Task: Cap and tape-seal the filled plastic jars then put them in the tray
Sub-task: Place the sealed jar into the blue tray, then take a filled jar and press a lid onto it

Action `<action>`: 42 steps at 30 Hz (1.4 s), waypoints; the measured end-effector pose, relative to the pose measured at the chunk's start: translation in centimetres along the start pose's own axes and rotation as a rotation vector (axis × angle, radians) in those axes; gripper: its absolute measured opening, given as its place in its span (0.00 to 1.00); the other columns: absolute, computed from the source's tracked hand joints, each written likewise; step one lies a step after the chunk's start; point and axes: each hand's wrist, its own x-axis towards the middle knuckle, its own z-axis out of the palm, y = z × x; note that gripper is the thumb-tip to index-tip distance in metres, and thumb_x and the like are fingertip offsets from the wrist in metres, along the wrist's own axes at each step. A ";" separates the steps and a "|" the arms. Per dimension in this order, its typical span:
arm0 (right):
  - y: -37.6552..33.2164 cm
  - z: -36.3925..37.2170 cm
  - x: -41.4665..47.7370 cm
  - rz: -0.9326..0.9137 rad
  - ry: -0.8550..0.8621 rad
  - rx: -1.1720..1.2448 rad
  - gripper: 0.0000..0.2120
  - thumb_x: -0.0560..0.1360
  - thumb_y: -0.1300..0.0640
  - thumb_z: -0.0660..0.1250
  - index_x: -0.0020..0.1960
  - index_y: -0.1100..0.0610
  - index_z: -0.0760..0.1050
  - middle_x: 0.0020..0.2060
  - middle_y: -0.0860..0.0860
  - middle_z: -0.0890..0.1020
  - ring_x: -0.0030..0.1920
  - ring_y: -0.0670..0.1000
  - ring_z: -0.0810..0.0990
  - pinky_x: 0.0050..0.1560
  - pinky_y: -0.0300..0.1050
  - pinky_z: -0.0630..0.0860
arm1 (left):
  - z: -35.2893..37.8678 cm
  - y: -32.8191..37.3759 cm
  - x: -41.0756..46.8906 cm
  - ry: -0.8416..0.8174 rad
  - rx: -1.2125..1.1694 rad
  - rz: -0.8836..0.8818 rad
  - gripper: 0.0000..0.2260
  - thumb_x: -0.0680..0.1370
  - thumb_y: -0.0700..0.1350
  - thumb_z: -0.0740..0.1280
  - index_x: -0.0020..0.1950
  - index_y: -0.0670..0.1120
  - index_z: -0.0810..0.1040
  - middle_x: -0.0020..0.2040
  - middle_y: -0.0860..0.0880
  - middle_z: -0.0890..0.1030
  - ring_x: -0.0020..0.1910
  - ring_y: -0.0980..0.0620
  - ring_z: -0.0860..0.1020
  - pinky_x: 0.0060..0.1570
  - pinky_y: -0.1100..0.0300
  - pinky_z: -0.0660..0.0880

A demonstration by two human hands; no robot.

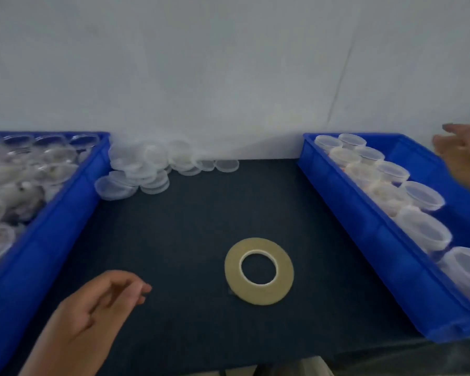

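Between jars, both hands empty
Left hand hung loosely curled, right hand spread over the right tray of capped jars; the left tray probably awaited capping

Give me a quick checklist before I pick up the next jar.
1. Left hand free: ok, holds nothing.
2. Right hand free: ok, open above the right blue tray.
3. Tape roll at hand: ok, flat on the dark mat.
4. Lids in stock: ok, piled by the wall.
5. Room in the right blue tray: ok, bare floor beside the jar rows.
6. Jars in the left blue tray uncapped: cannot tell, blurred.
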 end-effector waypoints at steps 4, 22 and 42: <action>-2.1 7.1 -6.9 -0.449 -0.480 -0.041 0.28 0.89 0.54 0.61 0.48 0.19 0.80 0.41 0.21 0.80 0.43 0.24 0.79 0.56 0.36 0.76 | -2.2 1.6 -0.2 0.070 0.114 0.007 0.15 0.79 0.70 0.65 0.53 0.63 0.84 0.45 0.58 0.87 0.43 0.60 0.86 0.43 0.66 0.79; -12.0 23.9 -34.7 -0.736 -0.763 0.000 0.07 0.74 0.46 0.72 0.48 0.33 0.81 0.55 0.31 0.82 0.60 0.25 0.75 0.59 0.17 0.63 | -22.2 -2.7 8.2 -0.281 0.892 -0.305 0.09 0.84 0.56 0.67 0.64 0.63 0.80 0.80 0.54 0.68 0.76 0.52 0.69 0.75 0.55 0.63; -7.0 19.7 -34.8 -0.588 -0.696 -0.466 0.30 0.81 0.32 0.61 0.79 0.44 0.71 0.79 0.37 0.68 0.78 0.41 0.66 0.75 0.38 0.64 | -11.7 5.7 5.4 0.369 0.266 0.457 0.21 0.72 0.72 0.75 0.43 0.58 0.73 0.75 0.63 0.73 0.72 0.60 0.75 0.60 0.54 0.80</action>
